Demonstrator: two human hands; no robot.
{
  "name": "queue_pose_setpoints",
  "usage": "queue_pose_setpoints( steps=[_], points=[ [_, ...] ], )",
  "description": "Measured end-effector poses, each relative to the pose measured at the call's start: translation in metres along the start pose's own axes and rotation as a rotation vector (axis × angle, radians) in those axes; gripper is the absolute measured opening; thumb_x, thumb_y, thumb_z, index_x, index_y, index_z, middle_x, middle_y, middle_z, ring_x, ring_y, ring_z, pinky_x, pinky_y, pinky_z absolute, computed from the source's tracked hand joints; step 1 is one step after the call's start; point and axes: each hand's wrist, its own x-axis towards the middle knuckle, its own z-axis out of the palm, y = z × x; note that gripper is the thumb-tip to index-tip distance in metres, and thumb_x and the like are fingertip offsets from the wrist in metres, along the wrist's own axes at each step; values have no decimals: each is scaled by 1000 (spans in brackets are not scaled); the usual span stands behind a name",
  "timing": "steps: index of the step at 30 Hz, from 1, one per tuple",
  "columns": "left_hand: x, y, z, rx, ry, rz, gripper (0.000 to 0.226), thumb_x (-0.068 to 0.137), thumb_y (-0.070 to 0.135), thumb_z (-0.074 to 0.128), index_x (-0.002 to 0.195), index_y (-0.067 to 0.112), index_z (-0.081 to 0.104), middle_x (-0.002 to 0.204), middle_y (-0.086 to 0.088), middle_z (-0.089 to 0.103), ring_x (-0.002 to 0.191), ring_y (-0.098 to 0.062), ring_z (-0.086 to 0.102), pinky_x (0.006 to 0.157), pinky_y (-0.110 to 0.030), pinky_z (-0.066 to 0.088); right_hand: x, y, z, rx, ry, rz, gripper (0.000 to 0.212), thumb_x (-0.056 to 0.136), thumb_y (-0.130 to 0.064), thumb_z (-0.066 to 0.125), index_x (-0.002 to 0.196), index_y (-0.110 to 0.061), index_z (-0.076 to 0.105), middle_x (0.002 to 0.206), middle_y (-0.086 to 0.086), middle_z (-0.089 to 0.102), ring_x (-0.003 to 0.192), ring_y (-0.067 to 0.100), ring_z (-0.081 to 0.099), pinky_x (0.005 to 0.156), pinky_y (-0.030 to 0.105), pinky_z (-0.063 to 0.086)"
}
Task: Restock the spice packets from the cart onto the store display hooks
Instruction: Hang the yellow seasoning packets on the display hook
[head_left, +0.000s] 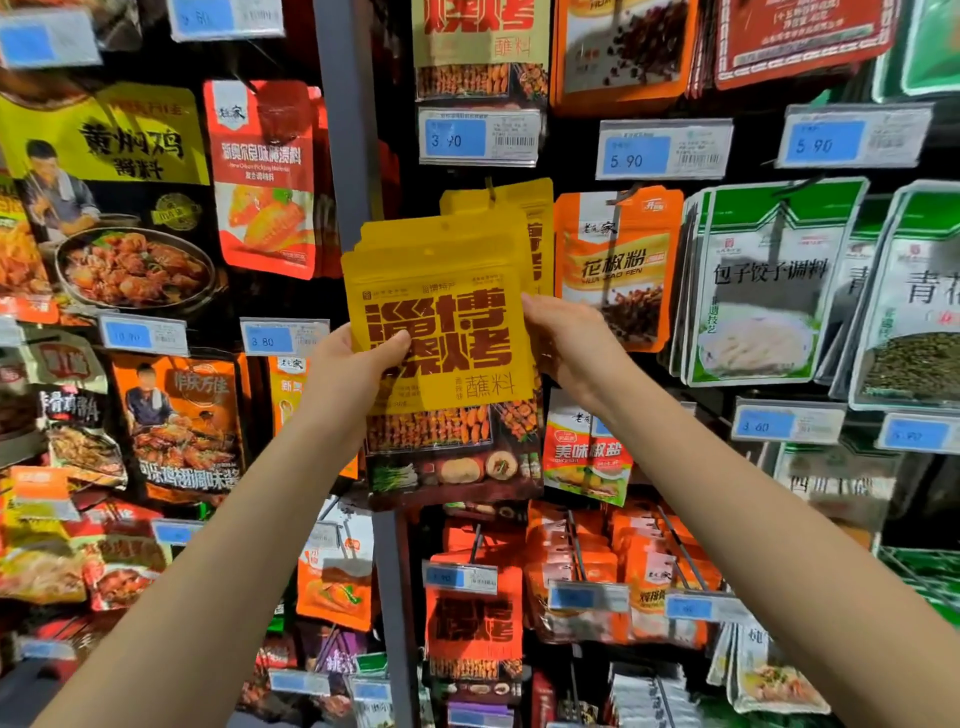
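A small stack of yellow spice packets (441, 291) with brown lettering and a food picture at the bottom is held up in front of the display. My left hand (353, 374) grips its left edge, thumb on the front. My right hand (566, 343) holds the right edge, fingers behind the stack. Just behind and above, more of the same yellow packets (535, 228) hang on a display hook (490, 188). The hang holes of the held packets sit below and left of that hook. The cart is out of view.
Hooks full of other packets surround the spot: orange pepper powder (618, 270) to the right, green-and-white packets (769, 280) farther right, a red marinade packet (265, 176) to the left. A grey upright post (345, 130) runs down behind the held stack. Blue price tags (480, 137) stick out from hook ends.
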Motion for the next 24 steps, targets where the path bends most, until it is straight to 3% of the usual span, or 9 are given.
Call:
queue_pose_setpoints(
  steps=[3,7,9,11,14,17,19,22,24],
  points=[
    [-1,-2,6,-34,2,-10,8,95,17,58,96,25,61,95,-2,72,90,-23,69,76,-41,55,2,2,-1,54,96,-19,15,92,-20,62,88,-7,70,74,-1,74,64,9,69,55,19,52],
    [-2,-3,7,-75,-6,-11,10,96,16,56,101,23,61,95,-2,73,87,-20,71,70,-36,55,1,-2,-2,7,94,22,20,90,-26,65,94,-7,70,84,1,73,66,4,68,52,11,49],
    [-2,-2,6,-96,-10,-18,9,96,16,56,102,22,60,95,-2,72,85,-19,71,69,-35,54,2,-7,0,-6,52,64,29,90,-32,64,108,-10,68,96,2,74,84,11,70,70,23,56],
    [-2,-1,4,-119,-4,-35,9,96,17,56,104,20,59,96,-2,72,84,-18,71,67,-34,53,5,-10,1,-51,5,96,40,90,-41,62,119,-14,65,110,3,71,103,21,66,91,40,52],
    [-1,2,2,-138,-6,-43,14,97,17,56,110,17,58,98,-3,71,85,-18,70,68,-34,53,7,-17,5,-98,-13,104,42,93,-46,54,121,-16,63,120,4,66,113,26,61,98,46,47],
    [-2,5,0,-169,20,-26,19,97,15,55,116,15,56,97,-1,71,84,-16,70,65,-33,53,9,-20,9,-103,72,59,57,90,-50,53,133,-14,54,136,3,55,126,26,49,108,50,34],
    [-1,7,-5,-183,81,-22,22,97,15,55,119,15,56,102,-3,70,88,-18,68,66,-33,53,12,-24,9,-133,160,-4,45,98,-39,48,130,-8,54,128,-2,57,116,17,50,103,37,32],
    [1,6,-17,-168,152,-11,17,96,14,56,113,17,58,103,-3,69,92,-20,67,69,-35,53,22,-29,6,-157,243,-59,27,103,-26,40,105,-9,61,109,8,67,94,18,61,72,26,43],
    [1,7,-23,-134,159,0,10,97,14,56,104,21,60,99,-1,69,90,-20,67,73,-37,53,26,-34,8,-167,267,-88,25,103,-25,40,92,-12,59,110,17,67,99,30,64,76,30,48]
  ],
)
